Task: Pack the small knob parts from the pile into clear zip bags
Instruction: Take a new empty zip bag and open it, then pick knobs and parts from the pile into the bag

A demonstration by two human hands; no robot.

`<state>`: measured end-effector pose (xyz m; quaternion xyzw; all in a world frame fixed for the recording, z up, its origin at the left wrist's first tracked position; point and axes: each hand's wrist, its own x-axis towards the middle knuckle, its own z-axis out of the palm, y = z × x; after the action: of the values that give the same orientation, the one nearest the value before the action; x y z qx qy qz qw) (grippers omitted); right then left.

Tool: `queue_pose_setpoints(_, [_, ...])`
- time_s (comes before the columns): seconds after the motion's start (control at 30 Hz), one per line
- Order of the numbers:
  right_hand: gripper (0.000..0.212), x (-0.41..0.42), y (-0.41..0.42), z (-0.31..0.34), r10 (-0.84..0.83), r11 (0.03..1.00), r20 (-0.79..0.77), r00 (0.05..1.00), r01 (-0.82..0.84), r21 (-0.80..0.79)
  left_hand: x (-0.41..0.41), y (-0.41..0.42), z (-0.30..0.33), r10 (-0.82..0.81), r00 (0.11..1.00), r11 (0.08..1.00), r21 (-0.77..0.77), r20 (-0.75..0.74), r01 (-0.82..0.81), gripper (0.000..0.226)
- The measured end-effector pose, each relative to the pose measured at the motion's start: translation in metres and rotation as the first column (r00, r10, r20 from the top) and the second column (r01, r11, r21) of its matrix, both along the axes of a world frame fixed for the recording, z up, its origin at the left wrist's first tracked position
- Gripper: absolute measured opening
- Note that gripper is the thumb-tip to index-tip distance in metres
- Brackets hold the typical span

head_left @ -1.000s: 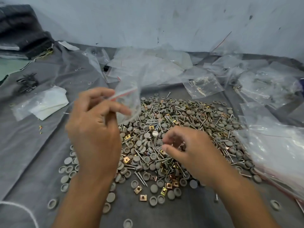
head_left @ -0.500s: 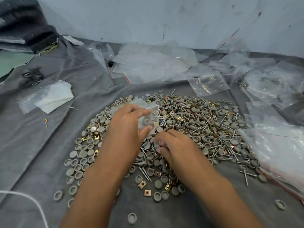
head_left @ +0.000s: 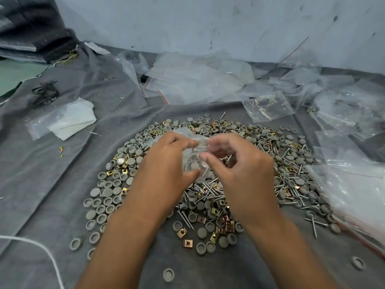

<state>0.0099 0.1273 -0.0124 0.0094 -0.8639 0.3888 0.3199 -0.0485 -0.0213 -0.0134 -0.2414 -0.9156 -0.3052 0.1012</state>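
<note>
Knob parts (head_left: 108,192) lie in a pile on the grey cloth (head_left: 52,174). Above the pile, we pinch a clear zip bag (head_left: 193,161) with our left hand (head_left: 166,163) and right hand (head_left: 239,165), fingers curled on it.

Grey round caps (head_left: 108,192), brass-gold square nuts (head_left: 187,243), silvery screws (head_left: 185,220), dark grey cloth (head_left: 52,184) (plain), clear bags (head_left: 198,80), possibly red-striped

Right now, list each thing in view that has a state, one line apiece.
left hand: gripping the clear zip bag
right hand: fingers pinching the same bag's far edge
clear zip bag: held above the pile, crumpled, open or sealed unclear
pile of knob parts: loose, spread on the grey cloth
filled bag: lying flat behind the pile
</note>
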Motion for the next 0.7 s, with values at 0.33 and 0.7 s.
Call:
queue_pose_setpoints(0.33, [0.009, -0.004, 0.003, 0.001, 0.013, 0.999, 0.006, 1.000, -0.013, 0.031, -0.006, -0.013, 0.005, 0.102, 0.994, 0.994, 0.030, -0.047, -0.101, 0.062])
queue_pose_setpoints(0.7, [0.026, -0.007, -0.008, -0.028, 0.091, 0.836, 0.466, 0.880, -0.321, 0.444, -0.009, -0.018, 0.004, 0.169, 0.985, 0.985, 0.051, -0.046, -0.166, 0.060])
